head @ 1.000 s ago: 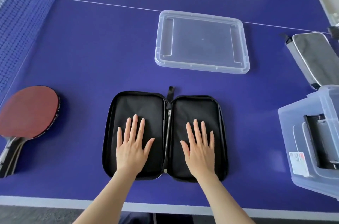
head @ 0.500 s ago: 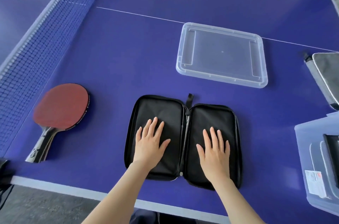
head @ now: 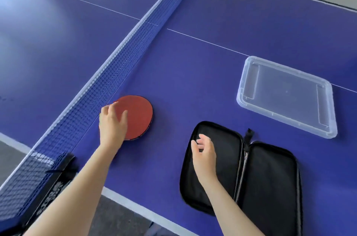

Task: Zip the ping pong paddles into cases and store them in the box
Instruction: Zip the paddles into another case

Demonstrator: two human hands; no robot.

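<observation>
The left hand (head: pixel 113 122) lies with loosely spread, slightly bent fingers over the net-side rim of the round, red rubber-faced paddle (head: pixel 138 116), gripping nothing. The paddle lies flat beside the net (head: pixel 116 62), near the table's (head: pixel 193 62) near edge. The right hand (head: pixel 203 153), loosely curled and empty, hangs over the left half of the black fabric case (head: pixel 270 177), unzipped flat at that edge.

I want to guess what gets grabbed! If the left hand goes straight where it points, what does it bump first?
Probably the red paddle: the left hand is over its edge, fingers aimed toward the net just beyond. Whether it touches the rubber yet is unclear.
</observation>
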